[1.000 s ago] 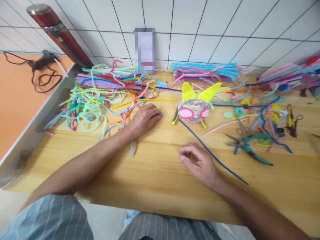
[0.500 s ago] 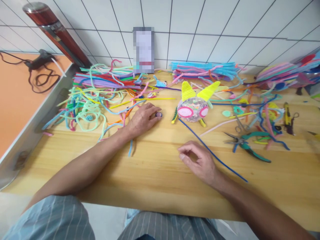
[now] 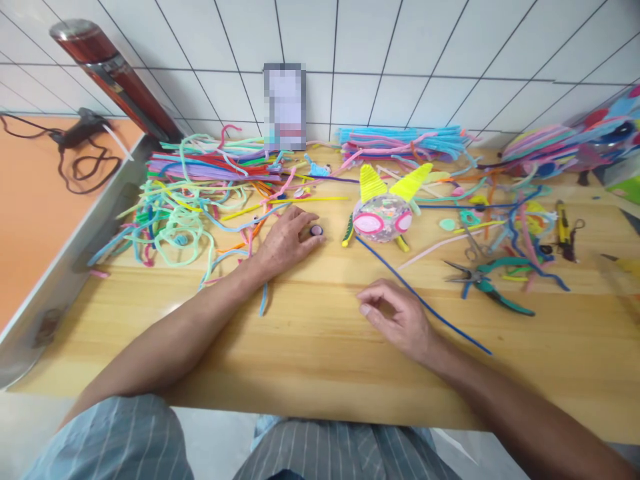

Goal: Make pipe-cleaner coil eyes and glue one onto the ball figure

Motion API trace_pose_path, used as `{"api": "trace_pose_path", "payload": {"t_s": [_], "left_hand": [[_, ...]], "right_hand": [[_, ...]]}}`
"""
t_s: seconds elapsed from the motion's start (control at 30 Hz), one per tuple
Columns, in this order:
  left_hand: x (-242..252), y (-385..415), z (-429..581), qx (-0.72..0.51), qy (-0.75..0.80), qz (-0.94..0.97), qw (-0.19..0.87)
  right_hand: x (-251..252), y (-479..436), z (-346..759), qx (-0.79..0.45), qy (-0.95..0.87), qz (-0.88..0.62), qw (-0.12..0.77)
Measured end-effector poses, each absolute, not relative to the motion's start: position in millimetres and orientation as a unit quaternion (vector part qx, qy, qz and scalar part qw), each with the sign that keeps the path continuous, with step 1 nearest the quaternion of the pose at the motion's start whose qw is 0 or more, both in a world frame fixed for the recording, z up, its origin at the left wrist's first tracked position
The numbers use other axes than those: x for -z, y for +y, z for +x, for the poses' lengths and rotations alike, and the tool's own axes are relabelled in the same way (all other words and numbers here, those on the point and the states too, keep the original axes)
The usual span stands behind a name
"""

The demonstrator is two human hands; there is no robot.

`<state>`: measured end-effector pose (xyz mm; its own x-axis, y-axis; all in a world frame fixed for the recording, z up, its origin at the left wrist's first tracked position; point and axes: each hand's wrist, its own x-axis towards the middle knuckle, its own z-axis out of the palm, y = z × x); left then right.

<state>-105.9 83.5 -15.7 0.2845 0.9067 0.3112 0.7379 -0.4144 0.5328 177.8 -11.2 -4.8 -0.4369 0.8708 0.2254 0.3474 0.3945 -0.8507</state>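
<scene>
My left hand rests on the wooden table, thumb and forefinger bent around a small round disc with a dark rim and pale face. To its right stands a sparkly round craft figure with yellow ears, pink-rimmed oval eyes and yellow-green legs; neither hand touches it. My right hand lies loosely curled on the table, a gap between thumb and fingers, with nothing visible in it. A dark blue pipe cleaner runs diagonally from the figure past that hand.
Loose pipe cleaners lie tangled at left, with bundles along the wall. Green-handled pliers, small scissors and a yellow cutter lie at right. A phone leans on the tiles; a red flask stands at far left.
The view has shifted slightly. Both hands stay in nearly the same places, the left still at the small disc, and the figure has not moved.
</scene>
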Motion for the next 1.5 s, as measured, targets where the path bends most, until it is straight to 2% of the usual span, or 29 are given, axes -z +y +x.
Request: {"api": "trace_pose_path", "payload": {"t_s": [0.37,0.8,1.33,1.5], "left_hand": [[26,91,-108,-0.302,0.505,0.794,0.152],[17,88,-104,-0.274,0.533,0.786,0.150],[8,88,-103,-0.251,0.550,0.787,0.121],[11,91,-107,-0.246,0.544,0.793,0.125]], "right_hand": [[7,-10,177,-0.370,-0.765,-0.381,0.363],[10,-11,175,-0.380,-0.762,-0.382,0.360],[26,-8,166,-0.355,-0.775,-0.335,0.401],[26,-9,166,-0.348,-0.787,-0.339,0.380]]}}
